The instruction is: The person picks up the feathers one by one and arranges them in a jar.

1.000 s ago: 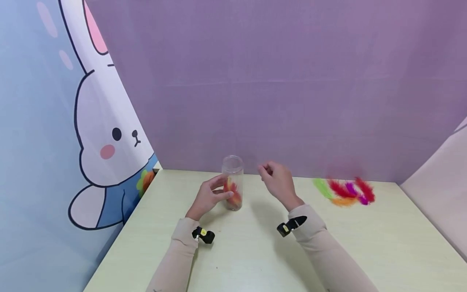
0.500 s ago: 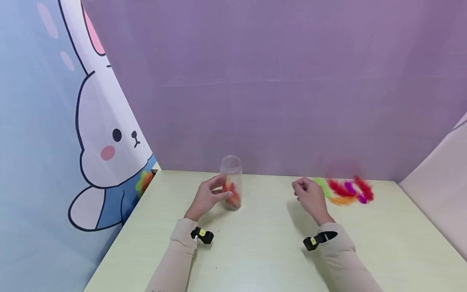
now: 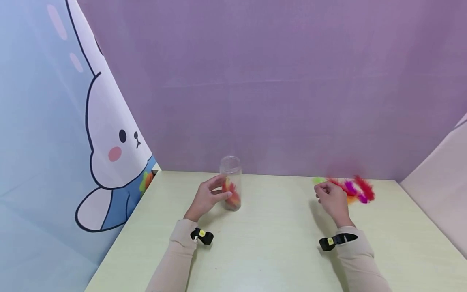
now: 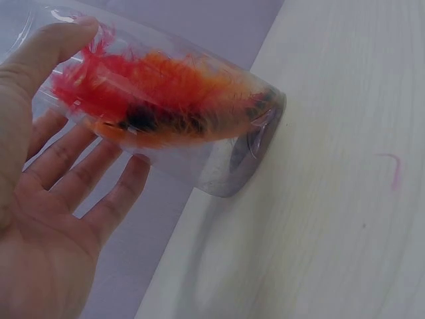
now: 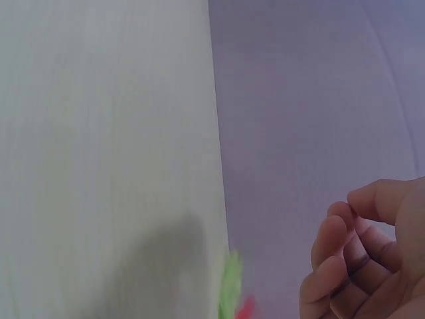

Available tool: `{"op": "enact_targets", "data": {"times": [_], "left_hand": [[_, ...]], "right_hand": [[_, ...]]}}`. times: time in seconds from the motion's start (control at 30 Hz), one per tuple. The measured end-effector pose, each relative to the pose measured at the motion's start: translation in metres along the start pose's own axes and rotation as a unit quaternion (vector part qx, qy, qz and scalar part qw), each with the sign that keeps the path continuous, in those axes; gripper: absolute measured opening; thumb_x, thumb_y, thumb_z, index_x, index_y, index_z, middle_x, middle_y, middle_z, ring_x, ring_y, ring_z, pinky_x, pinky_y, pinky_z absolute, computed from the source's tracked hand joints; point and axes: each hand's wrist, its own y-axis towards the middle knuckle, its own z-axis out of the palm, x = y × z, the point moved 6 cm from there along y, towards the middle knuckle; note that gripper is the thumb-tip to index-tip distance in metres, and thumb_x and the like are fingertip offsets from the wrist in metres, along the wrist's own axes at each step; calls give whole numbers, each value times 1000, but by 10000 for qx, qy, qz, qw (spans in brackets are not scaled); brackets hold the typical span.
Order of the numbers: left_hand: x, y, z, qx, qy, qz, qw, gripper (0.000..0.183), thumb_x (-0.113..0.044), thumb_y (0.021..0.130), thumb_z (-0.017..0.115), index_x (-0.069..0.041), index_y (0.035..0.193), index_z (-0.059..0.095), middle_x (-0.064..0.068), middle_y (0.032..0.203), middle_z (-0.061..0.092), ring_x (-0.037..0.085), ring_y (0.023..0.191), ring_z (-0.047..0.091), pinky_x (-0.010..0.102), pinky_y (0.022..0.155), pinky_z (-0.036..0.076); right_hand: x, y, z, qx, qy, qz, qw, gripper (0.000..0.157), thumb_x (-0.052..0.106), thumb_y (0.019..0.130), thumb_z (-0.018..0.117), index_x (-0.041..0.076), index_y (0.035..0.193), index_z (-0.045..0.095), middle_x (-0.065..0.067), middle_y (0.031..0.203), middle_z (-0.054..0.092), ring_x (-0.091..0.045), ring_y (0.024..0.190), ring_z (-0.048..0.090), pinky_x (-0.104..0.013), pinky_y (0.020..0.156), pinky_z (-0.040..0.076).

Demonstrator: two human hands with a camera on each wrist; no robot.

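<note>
A clear jar [image 3: 236, 178] stands upright near the table's back edge. Red, orange and yellow feathers [image 4: 153, 83] with dark markings lie inside its lower part. My left hand [image 3: 205, 199] holds the jar from the left, thumb on the near side and fingers behind it. My right hand [image 3: 333, 202] is over the table at the right, fingers curled and thumb meeting the index fingertip, with nothing between them. Just beyond it lie loose feathers: a green feather [image 3: 318, 179], a purple feather [image 3: 350, 187], a red feather [image 3: 365, 189] and an orange one partly hidden by the hand.
The pale wooden table [image 3: 270, 243] ends at a purple backdrop [image 3: 277, 101]. On the left hangs a blue cloth [image 3: 33, 162] with a cartoon rabbit. A tiny pink wisp [image 4: 396, 171] lies on the table near the jar's base.
My right hand has moved from beside the jar rightward to the loose feathers, and now covers some of them. My left hand and the jar have stayed in place.
</note>
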Motion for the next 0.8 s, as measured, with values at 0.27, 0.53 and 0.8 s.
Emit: {"op": "enact_targets", "data": {"times": [0.27,0.53,0.8], "left_hand": [[-1,-1,-1,5,15,10,10000,70,-14,83,86,-5,145,55,14,139,65,30,132,60,45,107,55],[-4,-3,-1,-13,71,-20,10000,65,-18,82,87,-13,141,60,12,139,66,29,132,60,45,107,56],[-4,-2,-2,-25,73,-14,10000,64,-19,82,87,-14,141,60,12,139,65,29,133,60,46,107,55]], "right_hand": [[-23,2,-20,-241,-224,161,9993,31,26,102,59,-1,113,70,-15,89,75,-8,64,64,-25,54,51],[-45,2,-30,-150,-481,706,9962,34,27,103,58,-2,116,69,-16,94,72,-20,74,61,-28,56,48],[-59,4,-31,246,-760,832,9933,40,28,102,59,-6,119,69,-23,101,74,-27,80,67,-29,61,49]]}}
